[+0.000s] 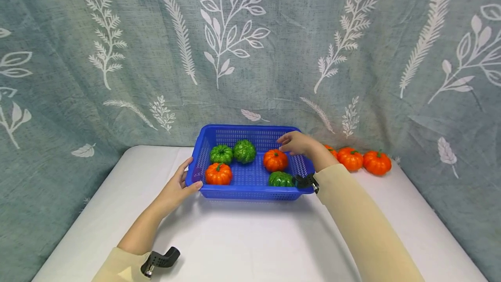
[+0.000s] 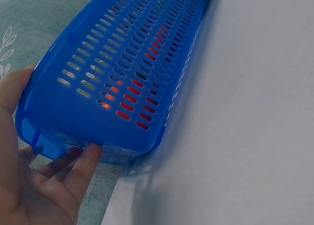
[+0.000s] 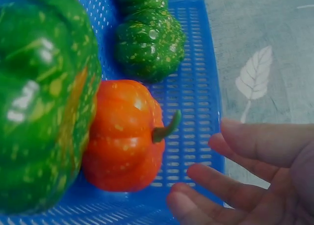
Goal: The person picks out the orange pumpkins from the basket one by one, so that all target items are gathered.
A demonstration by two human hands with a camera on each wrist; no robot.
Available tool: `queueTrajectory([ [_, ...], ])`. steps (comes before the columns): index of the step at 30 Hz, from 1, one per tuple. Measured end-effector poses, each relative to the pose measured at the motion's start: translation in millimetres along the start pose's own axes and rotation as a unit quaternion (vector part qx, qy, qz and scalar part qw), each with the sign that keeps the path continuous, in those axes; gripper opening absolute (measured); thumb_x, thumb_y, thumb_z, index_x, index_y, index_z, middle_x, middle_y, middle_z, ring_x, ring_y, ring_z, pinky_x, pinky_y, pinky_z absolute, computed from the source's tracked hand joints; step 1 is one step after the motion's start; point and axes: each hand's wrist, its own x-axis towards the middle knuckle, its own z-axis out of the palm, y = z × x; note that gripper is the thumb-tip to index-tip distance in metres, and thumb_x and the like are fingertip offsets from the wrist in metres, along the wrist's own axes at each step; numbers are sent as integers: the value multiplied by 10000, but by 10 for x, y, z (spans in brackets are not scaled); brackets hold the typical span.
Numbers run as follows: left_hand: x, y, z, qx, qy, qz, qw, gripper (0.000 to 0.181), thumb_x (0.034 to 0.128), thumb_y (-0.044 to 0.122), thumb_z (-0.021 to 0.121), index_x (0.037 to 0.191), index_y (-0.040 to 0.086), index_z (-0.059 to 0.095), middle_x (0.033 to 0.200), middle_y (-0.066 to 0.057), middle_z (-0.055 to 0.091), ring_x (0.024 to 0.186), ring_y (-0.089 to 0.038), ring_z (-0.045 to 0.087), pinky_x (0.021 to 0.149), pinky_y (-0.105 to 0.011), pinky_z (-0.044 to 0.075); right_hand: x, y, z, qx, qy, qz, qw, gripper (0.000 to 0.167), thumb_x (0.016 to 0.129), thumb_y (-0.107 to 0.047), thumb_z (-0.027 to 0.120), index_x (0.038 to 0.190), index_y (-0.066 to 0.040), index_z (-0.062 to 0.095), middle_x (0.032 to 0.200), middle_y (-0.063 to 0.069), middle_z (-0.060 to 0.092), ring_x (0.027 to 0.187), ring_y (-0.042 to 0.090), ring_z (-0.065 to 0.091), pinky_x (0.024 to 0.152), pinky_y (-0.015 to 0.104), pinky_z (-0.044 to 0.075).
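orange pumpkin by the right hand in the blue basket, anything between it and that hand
Nothing visible does: in the right wrist view, only bare blue basket shows between the right hand and the orange pumpkin. The nearest green pumpkin lies on the side away from the hand.
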Motion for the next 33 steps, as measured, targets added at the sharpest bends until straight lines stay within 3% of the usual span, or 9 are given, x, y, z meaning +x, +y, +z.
queueTrajectory([
  [5, 1, 0, 0, 27, -16, 35, 10000, 868, 982, 139, 648, 1621, 164, 62, 1538, -292, 335, 1385, -435, 409, 1112, -531, 364, 89, 17, 38, -108, -182, 220, 9995, 466, 1015, -52, 541, 1458, 53, 440, 1500, 266, 398, 1366, 410, 414, 1107, 551, 381],
  [17, 9, 5, 2, 84, -23, 26, 10000, 872, 977, 155, 657, 1621, 169, 70, 1530, -287, 352, 1372, -432, 429, 1105, -531, 377, 262, 170, 148, 328, -498, 603, 9964, 489, 976, 33, 517, 1461, 23, 455, 1559, 255, 310, 1444, 421, 290, 1116, 590, 349],
  [24, 9, 26, -6, 116, -12, 61, 9999, 872, 978, 157, 656, 1622, 176, 69, 1536, -284, 346, 1376, -431, 425, 1105, -532, 375, 295, 188, 182, 423, -523, 598, 9959, 527, 911, 114, 494, 1425, 1, 501, 1526, 264, 344, 1374, 377, 393, 1062, 551, 430],
  [29, -1, 13, -9, 130, -20, 40, 9999, 869, 981, 149, 651, 1622, 180, 65, 1533, -283, 350, 1376, -425, 428, 1112, -530, 369, 314, 211, 213, 658, -741, 781, 9920, 526, 953, 77, 500, 1467, -25, 459, 1531, 236, 333, 1312, 354, 446, 1085, 530, 416],
  [33, -10, 5, -15, 142, -13, 17, 9999, 869, 982, 168, 654, 1622, 190, 65, 1530, -278, 356, 1378, -420, 427, 1118, -533, 360, 335, 217, 233, 949, -857, 934, 9874, 539, 976, 59, 515, 1496, -64, 439, 1497, 210, 356, 1156, 298, 485, 1065, 510, 443],
])
